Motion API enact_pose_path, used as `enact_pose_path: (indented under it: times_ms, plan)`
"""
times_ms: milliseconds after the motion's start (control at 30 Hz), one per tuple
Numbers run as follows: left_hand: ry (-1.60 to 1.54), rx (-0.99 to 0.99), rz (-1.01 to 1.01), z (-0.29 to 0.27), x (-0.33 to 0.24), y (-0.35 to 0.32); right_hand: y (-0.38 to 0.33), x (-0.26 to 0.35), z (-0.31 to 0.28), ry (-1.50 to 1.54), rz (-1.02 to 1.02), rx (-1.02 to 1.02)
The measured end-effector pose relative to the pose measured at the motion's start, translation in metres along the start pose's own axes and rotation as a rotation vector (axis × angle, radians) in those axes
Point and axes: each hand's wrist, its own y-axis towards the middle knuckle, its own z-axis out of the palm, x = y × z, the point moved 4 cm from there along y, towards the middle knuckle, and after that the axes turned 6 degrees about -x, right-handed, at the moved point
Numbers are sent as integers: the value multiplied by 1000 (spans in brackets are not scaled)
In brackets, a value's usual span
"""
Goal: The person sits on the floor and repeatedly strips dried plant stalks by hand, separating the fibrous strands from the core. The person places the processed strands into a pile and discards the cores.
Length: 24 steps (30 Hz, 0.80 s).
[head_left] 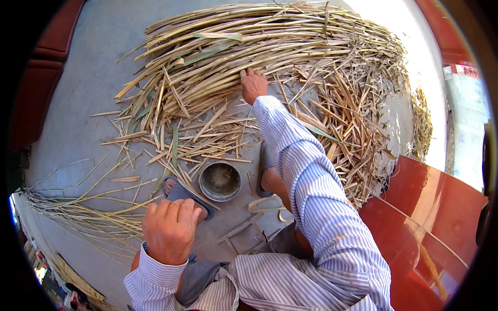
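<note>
Here, the right hand (253, 86) touches the stalks (280, 44) at twelve o'clock, its grip hard to tell; between seven and eight, the left hand (169, 231) is curled closed.

Reaching far forward with the right arm (315, 168), nearly straight at the elbow; bending the fingers of the right hand (253, 85) downward, back uppermost, fingertips partly hidden. Positioning the left hand (170, 228) well behind the right and to its left, fingers curled inward, thumb on the side toward the right, palm hidden.
</note>
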Motion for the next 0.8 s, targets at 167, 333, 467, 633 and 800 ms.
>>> enact_pose_path:
  times_ms: [167,333,467,633,800]
  plan:
    - [29,32,3,3,3,0,-4,-12,-4,-129,-137,40]
    - [53,103,9,3,3,-2,-14,-29,-10,-117,-179,123]
    - [62,83,7,4,4,-7,-11,-42,-8,213,-20,289]
    - [68,128,-2,-2,0,-10,6,-61,31,820,365,35]
    - [53,194,-67,3,11,-18,29,-52,65,1456,757,28]
